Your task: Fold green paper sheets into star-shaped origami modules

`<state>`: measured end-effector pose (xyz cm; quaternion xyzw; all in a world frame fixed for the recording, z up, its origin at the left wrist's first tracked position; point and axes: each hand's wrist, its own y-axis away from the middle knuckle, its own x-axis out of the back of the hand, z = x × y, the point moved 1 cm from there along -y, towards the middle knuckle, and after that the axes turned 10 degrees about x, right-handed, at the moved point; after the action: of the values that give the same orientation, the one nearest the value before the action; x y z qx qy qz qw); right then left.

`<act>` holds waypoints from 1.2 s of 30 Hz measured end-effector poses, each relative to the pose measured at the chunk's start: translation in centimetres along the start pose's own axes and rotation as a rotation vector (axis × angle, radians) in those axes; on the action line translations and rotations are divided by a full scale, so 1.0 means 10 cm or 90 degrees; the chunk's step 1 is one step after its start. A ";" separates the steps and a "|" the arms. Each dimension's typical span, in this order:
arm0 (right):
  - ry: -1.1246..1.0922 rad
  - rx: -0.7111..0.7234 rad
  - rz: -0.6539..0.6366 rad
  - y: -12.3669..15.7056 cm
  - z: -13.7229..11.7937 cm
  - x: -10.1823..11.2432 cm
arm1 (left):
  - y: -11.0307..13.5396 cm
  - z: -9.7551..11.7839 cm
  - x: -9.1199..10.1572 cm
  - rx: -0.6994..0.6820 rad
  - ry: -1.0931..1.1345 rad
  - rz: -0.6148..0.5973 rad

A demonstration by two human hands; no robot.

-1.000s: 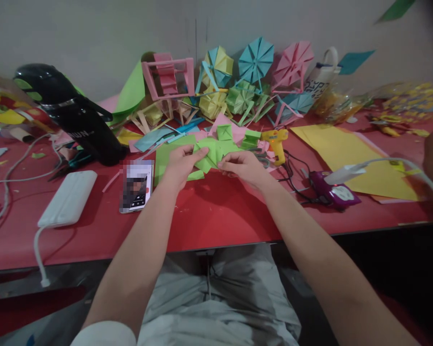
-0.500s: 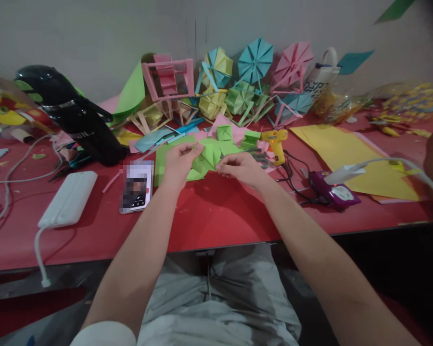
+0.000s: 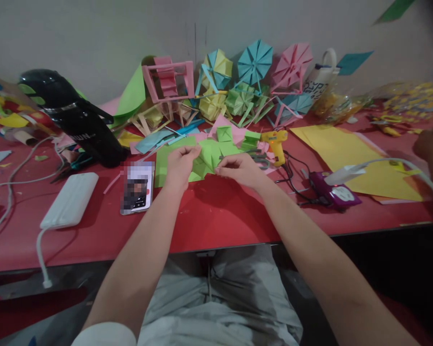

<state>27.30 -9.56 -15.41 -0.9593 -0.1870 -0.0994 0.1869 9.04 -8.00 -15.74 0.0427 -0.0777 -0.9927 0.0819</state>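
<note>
My left hand (image 3: 179,166) and my right hand (image 3: 238,169) both pinch a folded light green paper piece (image 3: 206,161) just above the red table (image 3: 209,216). The left fingers grip its left corner, the right fingers its lower right edge. Under and behind it lies a flat green sheet (image 3: 162,163), with more small green folded pieces (image 3: 224,133) further back. A phone (image 3: 136,186) lies just left of my left wrist.
A yellow glue gun (image 3: 276,143), scissors (image 3: 260,159) and a purple device (image 3: 334,193) with cables sit to the right. Yellow sheets (image 3: 350,156) lie far right, where another person's hand (image 3: 430,146) shows. Paper pinwheels (image 3: 254,62) line the wall. A white power bank (image 3: 70,199) and a black appliance (image 3: 74,117) stand left.
My hands turned and lifted the green folded piece slightly. The left fingers shifted up along its corner. The other person's hand at the far right came further into view.
</note>
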 end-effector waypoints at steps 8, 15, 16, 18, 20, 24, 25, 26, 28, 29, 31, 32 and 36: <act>0.001 -0.034 -0.003 0.01 0.02 0.01 | 0.01 0.01 -0.03 -0.051 0.012 0.052; -0.021 -0.001 0.126 -0.02 0.04 0.01 | 0.11 0.02 -0.09 -0.107 -0.089 -0.001; -0.004 0.010 0.133 -0.02 0.06 0.00 | 0.13 0.02 -0.11 -0.123 -0.107 -0.017; 0.021 0.024 0.142 -0.03 0.09 0.00 | 0.15 0.02 -0.12 -0.151 -0.131 -0.050; 0.019 0.026 0.146 -0.03 0.11 0.00 | 0.16 0.02 -0.12 -0.165 -0.142 -0.072; -0.010 0.019 0.133 -0.04 0.13 0.00 | 0.15 0.02 -0.11 -0.155 -0.159 -0.092; -0.009 0.022 0.130 -0.04 0.12 0.00 | 0.15 0.03 -0.11 -0.148 -0.165 -0.095; -0.006 0.026 0.127 -0.05 0.12 0.00 | 0.15 0.03 -0.11 -0.142 -0.173 -0.096; 0.004 0.034 0.118 -0.05 0.11 -0.01 | 0.15 0.03 -0.10 -0.139 -0.193 -0.100; 0.007 0.034 0.112 -0.05 0.11 -0.01 | 0.15 0.04 -0.10 -0.142 -0.203 -0.101; 0.008 0.033 0.101 -0.04 0.12 -0.02 | 0.16 0.04 -0.11 -0.152 -0.226 -0.106; 0.008 0.032 0.095 -0.04 0.12 -0.02 | 0.16 0.04 -0.11 -0.156 -0.237 -0.107; 0.014 0.031 0.072 -0.03 0.12 -0.01 | 0.18 0.04 -0.13 -0.155 -0.277 -0.100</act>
<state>27.19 -8.85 -16.45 -0.9625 -0.1325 -0.0945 0.2172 10.56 -9.47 -14.94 -0.1762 0.0298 -0.9839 -0.0096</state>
